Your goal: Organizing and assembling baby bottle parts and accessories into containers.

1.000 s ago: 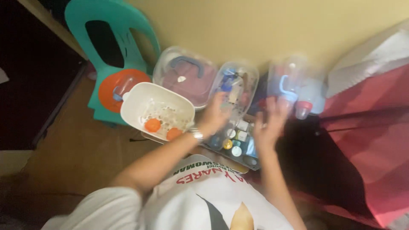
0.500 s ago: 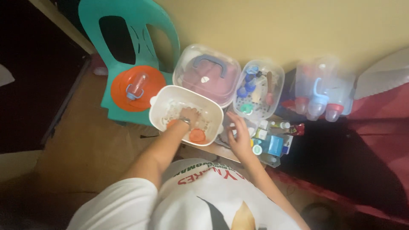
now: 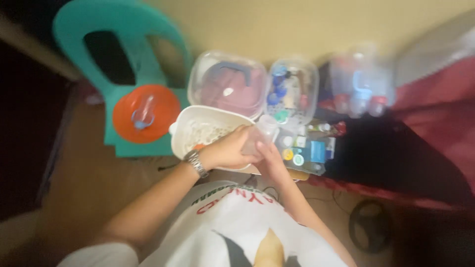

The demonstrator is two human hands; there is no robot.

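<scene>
A pale yellow wall closes the far side of the scene, and below it a low, crowded surface on a brown floor carries your work. Both your hands meet over the near right corner of the white basket: your left hand, with a wristwatch on it, wraps a clear plastic bottle from the left, fingers curled shut around its body, while your right hand presses against it from below; the frame is blurred, so how the right fingers close cannot be told. The bottle sits tilted between the basket rim and the tray of small jars and tubes to its right. You seem to be in the middle of steadying or turning the bottle with both hands, and any move from here calls for a firm hold, since the plastic looks light and slick. Mind the crowding: the domed clear container with a dark handle stands just beyond the basket, a smaller clear cover over blue and green pieces sits beside it, and more baby bottles cluster at far right. A teal chair bearing an orange lid stands to the left, and red fabric lies on the right.
</scene>
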